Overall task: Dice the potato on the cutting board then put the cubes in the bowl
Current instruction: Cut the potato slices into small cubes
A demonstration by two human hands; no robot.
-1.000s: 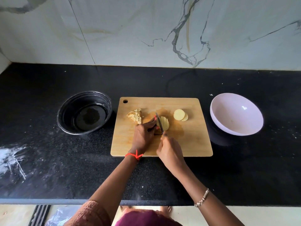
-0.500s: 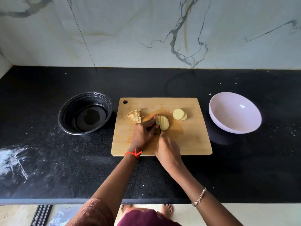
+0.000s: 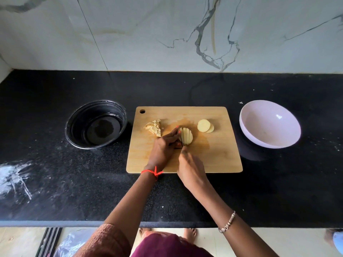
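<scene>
A wooden cutting board [image 3: 213, 156] lies on the black counter. At its middle sits a stack of potato slices [image 3: 187, 136], cut into strips. My left hand [image 3: 164, 148] presses on the stack's left side. My right hand [image 3: 192, 168] is closed on a knife [image 3: 181, 140], whose blade is down in the slices by my left fingertips. A pile of potato cubes [image 3: 154, 127] lies at the board's upper left. Two round slices [image 3: 205, 125] lie at the upper right. An empty pale pink bowl [image 3: 270, 125] stands right of the board.
A black bowl [image 3: 96, 125] holding some liquid stands left of the board. White smears [image 3: 14, 179] mark the counter at the far left. A marble wall [image 3: 167, 34] rises behind. The counter's front edge runs below my forearms.
The knife blade has come down into the potato stack and moved slightly left toward my left fingers. Both hands stay in nearly the same place.
</scene>
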